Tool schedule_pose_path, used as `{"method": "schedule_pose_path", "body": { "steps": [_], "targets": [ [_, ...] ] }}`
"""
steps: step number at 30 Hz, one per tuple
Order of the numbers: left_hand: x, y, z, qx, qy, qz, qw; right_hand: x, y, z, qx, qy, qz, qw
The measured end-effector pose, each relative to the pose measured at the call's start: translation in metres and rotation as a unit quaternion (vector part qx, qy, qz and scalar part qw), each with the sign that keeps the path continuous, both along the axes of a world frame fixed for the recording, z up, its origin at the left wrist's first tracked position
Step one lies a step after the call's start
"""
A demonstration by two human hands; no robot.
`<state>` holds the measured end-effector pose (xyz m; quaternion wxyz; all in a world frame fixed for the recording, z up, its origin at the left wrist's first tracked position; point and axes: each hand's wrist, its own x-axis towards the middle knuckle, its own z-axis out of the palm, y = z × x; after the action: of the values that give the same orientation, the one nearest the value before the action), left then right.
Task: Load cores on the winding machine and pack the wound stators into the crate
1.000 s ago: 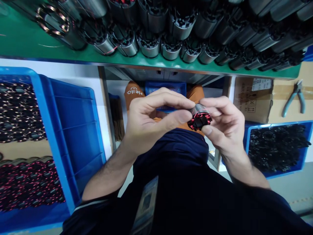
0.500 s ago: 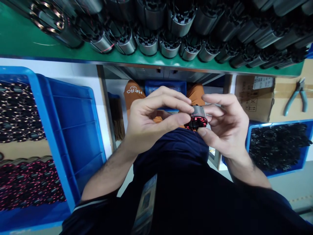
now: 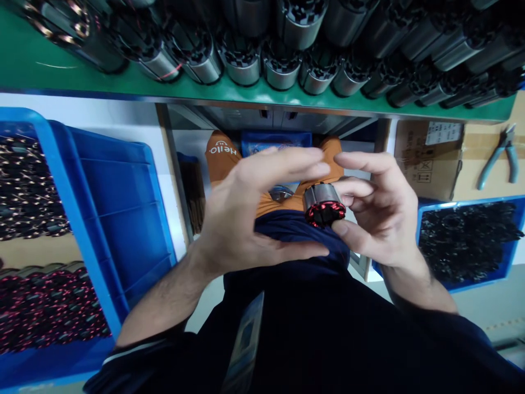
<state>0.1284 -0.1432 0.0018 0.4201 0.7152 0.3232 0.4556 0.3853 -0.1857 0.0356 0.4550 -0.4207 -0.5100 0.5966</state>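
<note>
Green bench (image 3: 45, 74) ahead; right hand (image 3: 379, 213) pinches silvery, red-wound stator (image 3: 323, 196); left hand (image 3: 241, 219) open.

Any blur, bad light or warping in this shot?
Head view: left hand smeared, probably by motion; right hand and the red-wound cylinder it holds, crisper; dark shirt lost in shadow; metal cylinders stretched toward the upper corners.

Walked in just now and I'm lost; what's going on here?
The right hand holds a red-wound stator between thumb and fingers. The left hand is open beside it, not touching it. More stators stand in rows on the green bench; pliers lie on cardboard to the right.
</note>
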Motion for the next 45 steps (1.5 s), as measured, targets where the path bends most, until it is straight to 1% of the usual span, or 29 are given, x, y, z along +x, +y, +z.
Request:
{"method": "schedule_pose_path", "body": {
  "steps": [2,3,6,8,10,12,14,16,19,21,24,26,29,30,31,35,39,41,42,45],
  "targets": [
    [0.000,-0.003,0.010,0.076,0.015,-0.008,0.997,-0.001,0.002,0.001,0.002,-0.013,0.011,1.000],
    [0.000,-0.004,0.013,0.089,0.024,0.000,0.996,-0.001,0.003,0.002,0.012,-0.030,0.019,0.999],
    [-0.002,-0.004,0.019,0.071,0.068,0.017,0.995,0.005,0.009,0.012,0.084,-0.136,0.031,0.987],
    [-0.003,-0.002,0.021,0.096,0.069,-0.003,0.993,0.009,0.015,0.022,0.145,-0.204,0.027,0.968],
    [-0.002,-0.002,0.024,0.131,0.071,-0.026,0.988,0.013,0.020,0.033,0.186,-0.235,0.035,0.953],
    [-0.002,-0.005,0.027,0.132,0.088,-0.024,0.987,0.014,0.025,0.042,0.188,-0.249,0.059,0.948],
    [-0.001,-0.008,0.027,0.103,0.115,0.001,0.988,0.015,0.028,0.047,0.171,-0.248,0.075,0.951],
    [0.000,-0.010,0.025,0.115,0.110,0.014,0.987,0.016,0.028,0.047,0.156,-0.224,0.085,0.958],
    [0.002,-0.008,0.018,0.145,0.058,0.009,0.988,0.016,0.024,0.041,0.117,-0.181,0.086,0.973],
    [0.004,-0.005,0.013,0.154,0.020,0.013,0.988,0.014,0.019,0.036,0.065,-0.161,0.056,0.983],
    [0.006,-0.003,0.010,0.172,0.011,0.055,0.983,0.010,0.013,0.029,0.016,-0.108,-0.028,0.994],
    [0.005,-0.005,0.012,0.144,0.027,0.074,0.986,0.007,0.014,0.026,0.014,-0.066,-0.096,0.993],
    [0.003,-0.007,0.017,0.086,0.023,0.061,0.994,0.005,0.015,0.023,0.012,-0.037,-0.169,0.985],
    [0.003,-0.008,0.018,0.080,0.013,0.060,0.995,0.005,0.015,0.021,0.006,-0.028,-0.174,0.984],
    [0.004,-0.008,0.019,0.073,0.006,0.064,0.995,0.005,0.013,0.019,-0.003,-0.021,-0.162,0.987],
    [0.011,-0.008,0.021,0.061,0.013,0.078,0.995,0.000,0.004,0.008,-0.030,-0.014,-0.069,0.997],
    [0.016,-0.010,0.020,0.073,0.021,0.077,0.994,-0.006,0.007,0.005,-0.013,-0.041,-0.054,0.998],
    [0.017,-0.010,0.019,0.079,0.019,0.080,0.993,-0.006,0.012,0.007,-0.001,-0.075,-0.075,0.994],
    [0.017,-0.009,0.019,0.085,0.012,0.086,0.993,-0.005,0.014,0.008,0.013,-0.089,-0.098,0.991],
    [0.017,-0.007,0.022,0.096,0.001,0.123,0.988,0.000,0.019,0.010,0.070,-0.101,-0.209,0.970]
  ]
}}
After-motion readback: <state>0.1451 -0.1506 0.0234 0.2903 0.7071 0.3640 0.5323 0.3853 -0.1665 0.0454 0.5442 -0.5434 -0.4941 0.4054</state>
